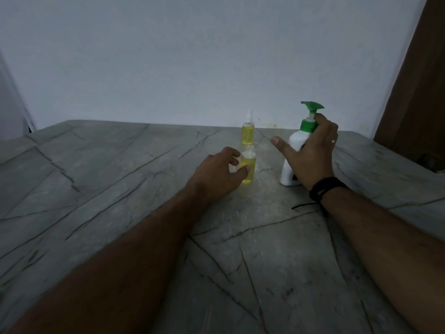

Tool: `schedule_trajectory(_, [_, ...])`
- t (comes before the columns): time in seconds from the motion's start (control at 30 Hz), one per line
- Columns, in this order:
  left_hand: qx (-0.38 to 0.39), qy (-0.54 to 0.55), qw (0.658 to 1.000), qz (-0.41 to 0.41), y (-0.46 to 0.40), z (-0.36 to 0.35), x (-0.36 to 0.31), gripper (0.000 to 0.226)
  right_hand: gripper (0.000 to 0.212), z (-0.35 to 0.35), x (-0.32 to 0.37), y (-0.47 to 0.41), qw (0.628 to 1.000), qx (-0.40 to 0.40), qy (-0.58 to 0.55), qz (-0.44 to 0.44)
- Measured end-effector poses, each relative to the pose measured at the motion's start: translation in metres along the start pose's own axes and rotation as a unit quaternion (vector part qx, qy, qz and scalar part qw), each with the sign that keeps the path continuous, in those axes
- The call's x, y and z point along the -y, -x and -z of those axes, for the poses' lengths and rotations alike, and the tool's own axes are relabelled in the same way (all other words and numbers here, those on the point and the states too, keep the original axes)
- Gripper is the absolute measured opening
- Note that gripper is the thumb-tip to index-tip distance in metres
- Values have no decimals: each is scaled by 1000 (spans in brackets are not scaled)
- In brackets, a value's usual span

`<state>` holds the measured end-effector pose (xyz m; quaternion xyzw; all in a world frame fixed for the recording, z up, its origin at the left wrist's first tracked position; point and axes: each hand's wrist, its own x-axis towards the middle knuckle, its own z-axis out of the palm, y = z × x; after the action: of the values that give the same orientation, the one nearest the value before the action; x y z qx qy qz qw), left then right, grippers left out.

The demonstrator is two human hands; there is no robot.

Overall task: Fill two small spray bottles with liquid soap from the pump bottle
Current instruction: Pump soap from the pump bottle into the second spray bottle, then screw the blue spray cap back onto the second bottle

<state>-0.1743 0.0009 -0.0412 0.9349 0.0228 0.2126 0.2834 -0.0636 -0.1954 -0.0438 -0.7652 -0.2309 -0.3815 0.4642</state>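
Standing upright on the grey veined stone tabletop [120,189] is a small clear plastic bottle filled with yellow liquid [248,166], its neck uncapped; the person's left hand [218,171] reaches it from the side, thumb and curled fingers touching its body in a loose pinch, though whether the grip is firm I cannot tell. Just behind it, nearer the pale wall [192,56], stands a second small clear bottle of yellow liquid with a spray top fitted [320,131]; the two are near each other but apart. To the right stands a white plastic pump bottle with a green collar and green pump head [295,145], upright on the table; the right hand [313,150] lies against its front, fingers curled up around the neck by the green collar, thumb stretched out to the left and clear of the bottle. A ring shows on one finger; a black cord bracelet [327,188] circles the right wrist, a loose end trailing on the stone. A brown wooden panel [419,92] rises at the far right.
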Motion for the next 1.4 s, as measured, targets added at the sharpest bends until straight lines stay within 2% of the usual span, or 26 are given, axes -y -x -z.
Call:
schedule_trajectory(0.17, [-68,-8,998,2,-1,8,7,25,111,-2,-5,7,999,22,-21,-21])
schedule_trajectory(0.27, [-47,-29,998,-11,-1,10,12,15,127,-2,-6,7,998,38,-29,-44])
schedule_trajectory(0.4, [6,-56,998,-19,0,11,14,20,137,0,-6,8,996,47,-31,-72])
schedule_trajectory(0.57, [43,-66,997,-16,-1,11,16,23,118,3,-2,9,996,21,-29,-84])
schedule_trajectory(0.73, [50,-71,996,-9,-1,13,13,44,103,8,-2,8,995,6,-19,-99])
schedule_trajectory(0.83, [70,-91,993,-12,-2,14,12,39,102,13,-2,5,992,-17,-18,-121])
schedule_trajectory(0.93, [73,-110,991,-4,-4,16,12,33,97,23,6,-6,987,-73,-29,-138])
schedule_trajectory(1.0, [74,-117,990,7,-5,18,12,32,90,33,17,-16,988,-107,-14,-113])
schedule_trajectory(1.13, [56,-90,994,37,-3,23,15,37,75,49,61,-32,993,-115,17,11])
schedule_trajectory(1.23, [20,-48,998,46,-1,22,14,36,67,51,103,-28,994,-68,-11,83])
schedule_trajectory(1.33, [-66,12,996,55,-3,22,13,27,70,39,126,-9,996,67,-48,46])
schedule_trajectory(1.4, [-128,61,988,63,-5,23,12,26,79,26,124,5,988,151,-27,8])
